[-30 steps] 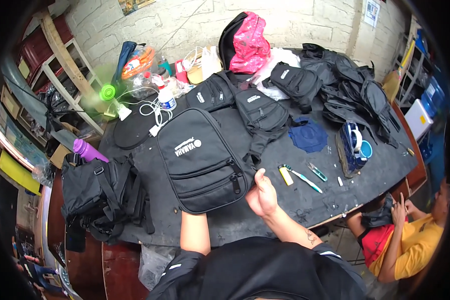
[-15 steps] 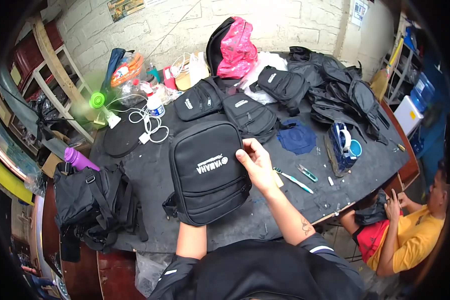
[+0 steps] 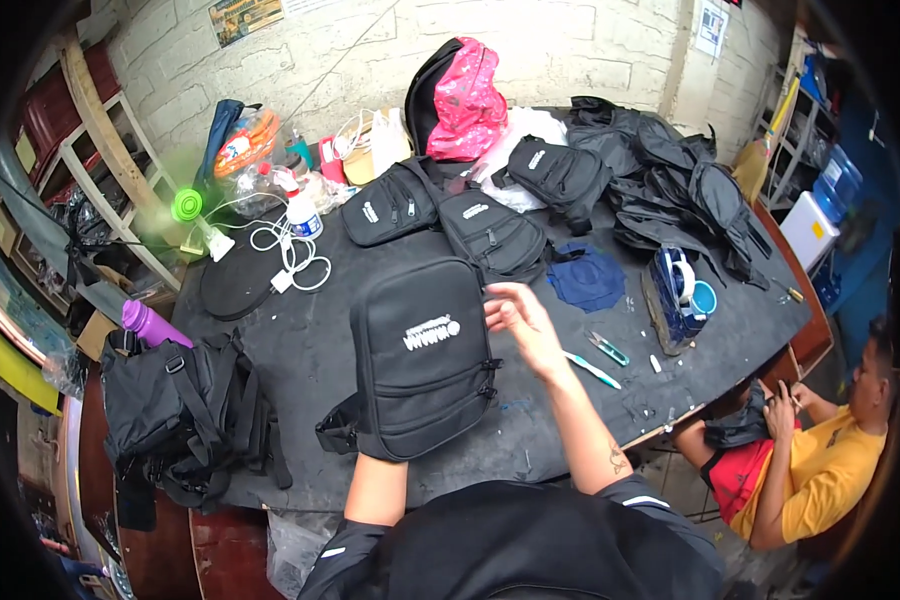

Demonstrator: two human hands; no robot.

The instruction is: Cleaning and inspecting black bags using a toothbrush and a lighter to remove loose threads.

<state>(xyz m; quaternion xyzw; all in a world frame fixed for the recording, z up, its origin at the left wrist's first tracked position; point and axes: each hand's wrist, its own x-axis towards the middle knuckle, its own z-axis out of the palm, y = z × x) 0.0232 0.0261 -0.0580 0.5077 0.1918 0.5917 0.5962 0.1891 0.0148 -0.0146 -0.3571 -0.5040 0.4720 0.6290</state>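
A black sling bag [image 3: 425,385] with white embroidered lettering, upside down to me, and zipped pockets is held up over the table. My left forearm [image 3: 378,482] runs up behind its lower end; that hand is hidden, but it bears the bag from the back. Beside the bag's right edge is my right hand [image 3: 526,328], fingers apart and slightly bent, with nothing in them. A buckled strap [image 3: 340,428] sticks out at the bag's lower left. Thread snips [image 3: 608,348] and a teal-and-white toothbrush-like tool [image 3: 592,370] lie right of my hand.
Several finished-looking black bags [image 3: 492,232] and black pieces [image 3: 660,180] cover the back of the dark table [image 3: 300,400]. A tape dispenser [image 3: 678,298] stands right, a spray bottle [image 3: 302,212] and fan [image 3: 188,206] left. Another person [image 3: 820,450] sits at right, handling black fabric.
My right hand has let go of the bag's right edge and its fingers have spread. The bag has turned slightly and sits a little lower.
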